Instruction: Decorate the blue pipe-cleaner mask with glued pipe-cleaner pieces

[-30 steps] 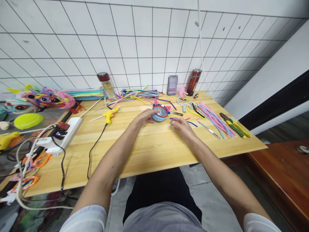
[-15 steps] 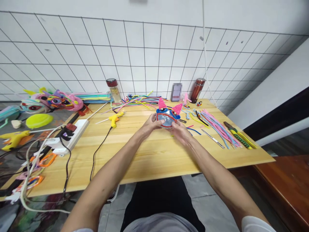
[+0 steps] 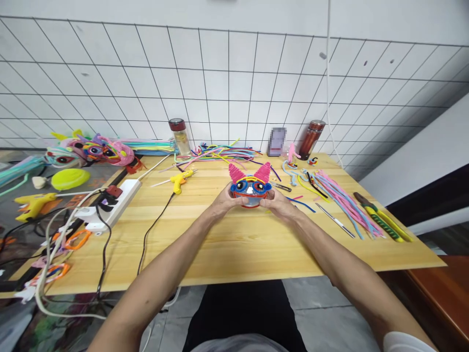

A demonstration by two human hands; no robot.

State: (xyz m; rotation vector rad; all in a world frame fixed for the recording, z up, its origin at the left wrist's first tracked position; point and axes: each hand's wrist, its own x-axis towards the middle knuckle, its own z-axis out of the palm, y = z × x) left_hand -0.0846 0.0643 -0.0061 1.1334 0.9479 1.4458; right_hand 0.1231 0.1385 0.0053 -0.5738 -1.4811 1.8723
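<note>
Horned craft head (image 3: 250, 188) held above the near-middle of the bench (image 3: 227, 254); its eyes face the wearer, pink horns point up and slightly outward, and the body's long axis runs left–right. Left hand (image 3: 226, 201) and right hand (image 3: 277, 201) grasp opposite sides, thumbs at the lower front. Versus 0.5 s ago: head now level, horns no longer leaning right. Materials: fuzzy wound horns, conical; blue eye rings; smooth, clear, rounded lower face with red edging.
</note>
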